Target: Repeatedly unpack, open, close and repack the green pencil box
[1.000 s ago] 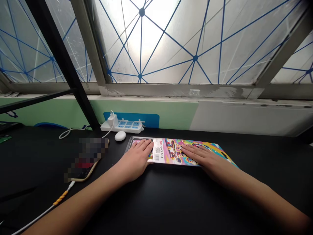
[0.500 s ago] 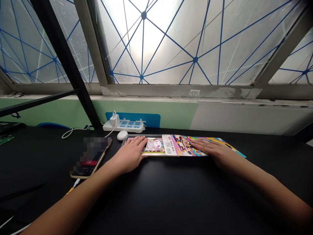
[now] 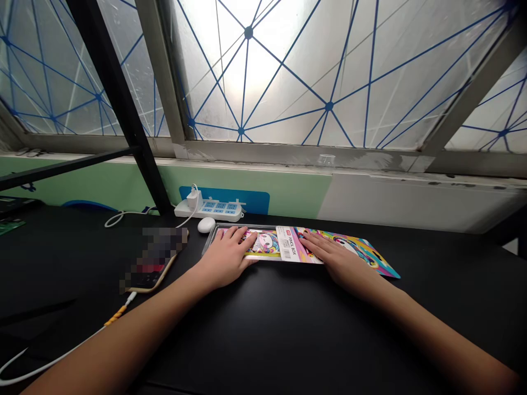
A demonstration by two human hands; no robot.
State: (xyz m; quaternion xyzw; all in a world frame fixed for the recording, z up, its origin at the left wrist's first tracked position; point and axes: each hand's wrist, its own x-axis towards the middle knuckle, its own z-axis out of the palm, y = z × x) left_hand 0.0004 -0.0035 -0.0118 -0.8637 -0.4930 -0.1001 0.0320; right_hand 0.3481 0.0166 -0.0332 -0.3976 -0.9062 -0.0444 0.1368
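My left hand [image 3: 225,259] lies flat on the left end of a clear-edged pencil box [image 3: 263,243], fingers spread over its cartoon print. My right hand [image 3: 334,259] presses on a brightly printed card sleeve [image 3: 349,249] that covers the box's right part and sticks out past it. A white paper label reading "PENCIL BOX" [image 3: 287,244] crosses the sleeve between my hands. The sleeve's far right end is tilted slightly toward me.
A phone with a blurred screen [image 3: 154,269] lies left of my left hand, with a white cable [image 3: 53,359] running along the black table [image 3: 267,340]. Behind stand a white power strip [image 3: 208,210] and a white oval object [image 3: 206,225].
The printed sleeve has slid right along the pencil box, showing more cartoon print. The sleeve's right end has swung toward me, and my right hand has turned with it.
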